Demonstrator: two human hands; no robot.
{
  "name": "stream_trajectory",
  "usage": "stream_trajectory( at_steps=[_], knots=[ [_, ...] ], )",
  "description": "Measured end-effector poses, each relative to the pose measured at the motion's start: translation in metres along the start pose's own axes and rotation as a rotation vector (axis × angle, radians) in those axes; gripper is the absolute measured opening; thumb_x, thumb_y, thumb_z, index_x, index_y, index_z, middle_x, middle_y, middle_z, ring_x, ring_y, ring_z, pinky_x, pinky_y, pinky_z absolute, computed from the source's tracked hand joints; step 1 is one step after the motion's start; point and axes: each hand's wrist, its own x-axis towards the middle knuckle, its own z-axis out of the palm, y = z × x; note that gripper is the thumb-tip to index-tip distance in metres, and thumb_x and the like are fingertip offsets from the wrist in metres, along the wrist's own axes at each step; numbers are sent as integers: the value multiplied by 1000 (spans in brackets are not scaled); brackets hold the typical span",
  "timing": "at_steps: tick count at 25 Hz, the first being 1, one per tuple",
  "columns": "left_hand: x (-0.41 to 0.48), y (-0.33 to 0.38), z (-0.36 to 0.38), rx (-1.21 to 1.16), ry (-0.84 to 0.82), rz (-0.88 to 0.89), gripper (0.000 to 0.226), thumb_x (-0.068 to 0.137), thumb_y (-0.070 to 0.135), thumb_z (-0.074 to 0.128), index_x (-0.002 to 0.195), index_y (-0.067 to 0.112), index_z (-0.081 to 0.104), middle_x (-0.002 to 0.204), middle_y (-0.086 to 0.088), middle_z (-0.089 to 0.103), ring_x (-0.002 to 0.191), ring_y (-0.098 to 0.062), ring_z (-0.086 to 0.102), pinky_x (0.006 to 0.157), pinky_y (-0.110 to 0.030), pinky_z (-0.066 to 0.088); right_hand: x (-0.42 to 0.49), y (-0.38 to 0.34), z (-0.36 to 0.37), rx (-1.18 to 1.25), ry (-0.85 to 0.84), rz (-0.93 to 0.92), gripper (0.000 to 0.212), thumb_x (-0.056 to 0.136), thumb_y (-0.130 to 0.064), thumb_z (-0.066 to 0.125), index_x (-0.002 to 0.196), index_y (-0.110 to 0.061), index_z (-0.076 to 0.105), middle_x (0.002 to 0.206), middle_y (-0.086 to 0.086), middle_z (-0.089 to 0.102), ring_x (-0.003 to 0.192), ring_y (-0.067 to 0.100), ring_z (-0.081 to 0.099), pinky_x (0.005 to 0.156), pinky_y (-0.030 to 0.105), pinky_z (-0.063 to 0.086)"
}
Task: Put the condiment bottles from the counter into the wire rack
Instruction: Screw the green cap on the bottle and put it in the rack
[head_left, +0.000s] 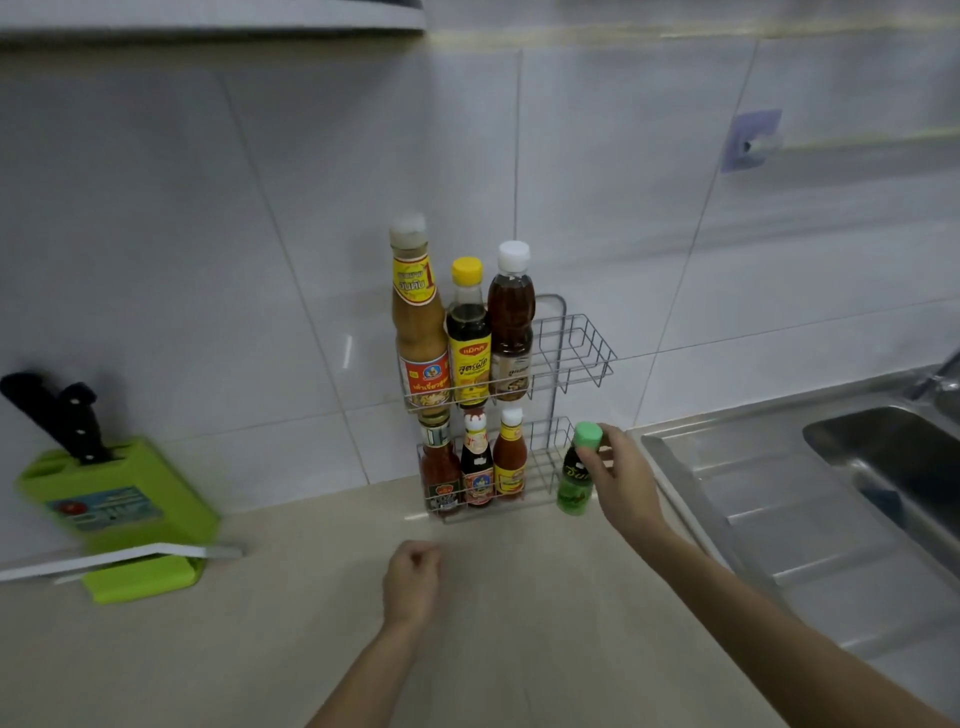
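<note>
Green-capped bottle (575, 483) held at neck by right grip (621, 483), apparently last one out. Left grip (413, 577) clenched, empty. Next: lift into wire rack (576, 358), free slot left of grip.

The head-worn camera is looking down over the counter (519, 623) toward the tiled wall (260, 234). It is sitting near the wire rack (582, 340).

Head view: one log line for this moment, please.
right hand: grips green bottle beside wire rack, not yet inside | left hand: curled, empty
</note>
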Motion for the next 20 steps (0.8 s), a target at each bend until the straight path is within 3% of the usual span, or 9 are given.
stream_trajectory(
  at_steps=[2, 5, 7, 10, 13, 17, 20],
  knots=[
    [21, 6, -3, 2, 35, -24, 9, 91, 12, 54, 94, 17, 61, 98, -17, 66, 88, -29, 60, 88, -50, 53, 11, 2, 9, -66, 11, -84, 28, 94, -19, 55, 120, -13, 55, 103, 2, 56, 95, 21, 57, 81, 38, 51],
    [35, 19, -4, 28, -44, -86, 40, 94, 14, 52, 133, 11, 44, 113, -9, 55, 106, -27, 52, 102, -44, 45, 22, 7, 25, -71, 27, -93, 29, 94, -20, 54, 122, -11, 54, 101, -1, 52, 95, 22, 55, 81, 36, 48],
    [42, 27, -3, 27, -85, -90, 50, 97, 14, 48, 144, 11, 33, 135, -12, 47, 124, -28, 46, 107, -41, 39, 24, 9, 31, -58, 49, -104, 28, 95, -21, 54, 122, -12, 54, 99, 0, 52, 93, 22, 54, 79, 35, 47],
    [45, 39, 3, -21, -137, -45, 52, 99, 13, 44, 149, 12, 30, 145, -10, 44, 133, -26, 44, 110, -39, 37, 31, 8, 29, -22, 47, -127, 28, 95, -19, 53, 123, -12, 53, 101, 1, 51, 92, 18, 54, 77, 29, 44],
    [45, 44, 10, -61, -210, 31, 49, 95, 1, 39, 140, 19, 46, 137, 1, 55, 122, -15, 51, 101, -29, 38, 45, 10, 34, 1, -31, -159, 32, 95, -12, 53, 126, -8, 51, 109, 4, 52, 96, 16, 54, 81, 26, 44],
    [41, 41, 8, -73, -256, 71, 56, 94, -3, 37, 140, 27, 44, 132, 9, 54, 120, -7, 47, 98, -25, 34, 57, 25, 43, -45, -146, -130, 33, 94, -9, 54, 126, -2, 50, 115, 16, 57, 98, 20, 54, 86, 36, 48],
    [46, 40, 5, -35, -265, 82, 62, 91, -6, 35, 144, 24, 43, 137, 6, 54, 117, -5, 49, 89, -20, 41, 61, 29, 52, -85, -221, -128, 28, 94, -10, 54, 121, -3, 53, 112, 16, 58, 98, 27, 58, 85, 42, 51]
  ],
)
